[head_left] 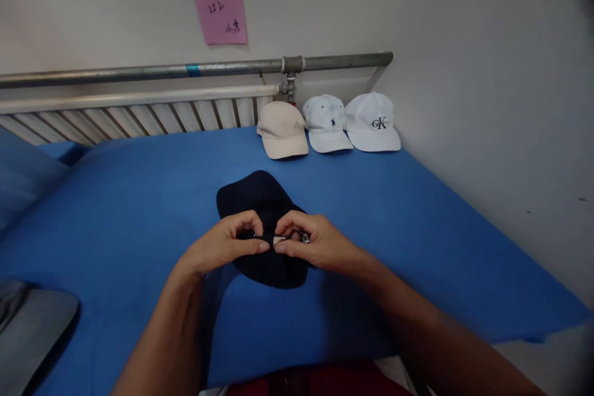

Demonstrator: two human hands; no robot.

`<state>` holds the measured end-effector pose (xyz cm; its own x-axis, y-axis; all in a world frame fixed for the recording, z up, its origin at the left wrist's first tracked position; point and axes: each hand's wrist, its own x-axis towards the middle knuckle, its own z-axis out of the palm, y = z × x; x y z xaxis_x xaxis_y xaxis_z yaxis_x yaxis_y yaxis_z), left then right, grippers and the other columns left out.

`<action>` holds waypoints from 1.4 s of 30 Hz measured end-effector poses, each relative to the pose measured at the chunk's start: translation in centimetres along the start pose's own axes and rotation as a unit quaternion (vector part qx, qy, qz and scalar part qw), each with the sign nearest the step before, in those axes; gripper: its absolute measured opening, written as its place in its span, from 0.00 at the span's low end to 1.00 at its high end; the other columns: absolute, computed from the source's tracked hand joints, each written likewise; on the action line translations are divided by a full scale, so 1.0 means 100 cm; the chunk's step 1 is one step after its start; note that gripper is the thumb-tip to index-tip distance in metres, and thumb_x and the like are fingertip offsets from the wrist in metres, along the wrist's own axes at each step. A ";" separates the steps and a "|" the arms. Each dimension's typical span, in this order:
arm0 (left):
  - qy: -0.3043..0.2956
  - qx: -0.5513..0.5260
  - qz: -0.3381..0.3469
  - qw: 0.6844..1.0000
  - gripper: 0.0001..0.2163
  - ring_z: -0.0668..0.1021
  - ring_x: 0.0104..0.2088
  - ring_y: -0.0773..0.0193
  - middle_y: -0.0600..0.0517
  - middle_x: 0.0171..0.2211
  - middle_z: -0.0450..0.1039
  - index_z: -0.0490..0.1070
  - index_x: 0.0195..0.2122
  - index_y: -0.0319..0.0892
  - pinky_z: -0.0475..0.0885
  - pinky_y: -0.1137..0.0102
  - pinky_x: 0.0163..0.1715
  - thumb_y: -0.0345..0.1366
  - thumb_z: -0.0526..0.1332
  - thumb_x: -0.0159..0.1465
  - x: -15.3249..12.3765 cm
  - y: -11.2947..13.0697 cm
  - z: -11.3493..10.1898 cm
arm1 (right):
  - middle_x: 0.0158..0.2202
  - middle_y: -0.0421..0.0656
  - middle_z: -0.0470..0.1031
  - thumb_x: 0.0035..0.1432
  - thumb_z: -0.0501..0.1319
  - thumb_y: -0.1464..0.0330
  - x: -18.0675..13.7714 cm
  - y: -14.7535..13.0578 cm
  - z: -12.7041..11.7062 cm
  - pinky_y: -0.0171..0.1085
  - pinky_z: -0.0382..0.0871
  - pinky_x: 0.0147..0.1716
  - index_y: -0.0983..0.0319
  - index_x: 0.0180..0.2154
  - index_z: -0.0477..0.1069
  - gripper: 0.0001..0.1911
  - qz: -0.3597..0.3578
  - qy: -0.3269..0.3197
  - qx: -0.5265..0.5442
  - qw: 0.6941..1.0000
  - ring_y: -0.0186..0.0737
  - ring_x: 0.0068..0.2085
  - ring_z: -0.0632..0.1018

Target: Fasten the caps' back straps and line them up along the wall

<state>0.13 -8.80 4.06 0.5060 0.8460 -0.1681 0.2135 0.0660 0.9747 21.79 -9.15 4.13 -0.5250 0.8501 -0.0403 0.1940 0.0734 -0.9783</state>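
A dark navy cap [260, 198] lies on the blue sheet [139, 198] in front of me, its brim pointing away. My left hand [223, 247] and my right hand [315, 241] meet over the cap's back. Both pinch the thin rear strap [273, 239], thumb against fingertips, with a small metal buckle showing by my right fingers. The cap's rear part is partly hidden under my hands.
Three caps stand in a row at the back: a beige cap [283, 130], a white cap [325, 124] and a white cap with black letters [374, 122]. A metal rail [139, 71] and a pink note [219, 9] are on the wall. Grey fabric [32, 328] lies at the lower left.
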 end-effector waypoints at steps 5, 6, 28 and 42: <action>0.006 -0.045 0.008 0.999 0.11 0.71 0.33 0.69 0.54 0.33 0.72 0.66 0.28 0.40 0.65 0.73 0.33 0.36 0.68 0.55 -0.001 -0.001 0.002 | 0.25 0.36 0.69 0.53 0.65 0.62 0.001 0.002 -0.003 0.31 0.61 0.25 0.62 0.34 0.72 0.10 0.026 -0.043 -0.018 0.999 0.29 0.26 0.68; 0.009 -0.050 0.008 0.999 0.11 0.72 0.34 0.69 0.54 0.34 0.73 0.66 0.28 0.40 0.65 0.72 0.34 0.36 0.68 0.55 -0.001 -0.001 0.003 | 0.24 0.36 0.68 0.55 0.64 0.61 0.001 0.002 -0.004 0.31 0.60 0.24 0.62 0.33 0.72 0.11 0.026 -0.056 -0.027 0.998 0.29 0.25 0.67; 0.011 -0.061 0.017 0.998 0.09 0.71 0.31 0.69 0.53 0.32 0.73 0.69 0.25 0.39 0.63 0.73 0.31 0.35 0.68 0.55 -0.007 0.002 -0.007 | 0.21 0.36 0.64 0.59 0.58 0.63 0.000 0.006 0.003 0.32 0.58 0.24 0.62 0.26 0.67 0.12 0.010 -0.024 -0.019 0.999 0.30 0.24 0.65; -0.016 -0.022 0.011 1.000 0.07 0.68 0.28 0.70 0.54 0.29 0.70 0.70 0.29 0.40 0.62 0.74 0.28 0.36 0.67 0.56 -0.005 0.005 -0.002 | 0.37 0.41 0.72 0.54 0.62 0.72 0.003 0.011 0.007 0.38 0.68 0.42 0.59 0.32 0.70 0.02 -0.145 0.016 -0.100 0.984 0.36 0.38 0.74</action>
<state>-0.21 -9.06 4.61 0.5365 0.8303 -0.1508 0.1659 0.0715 0.9836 21.29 -9.22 2.94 -0.5567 0.7942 0.2436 0.2007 0.4132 -0.8883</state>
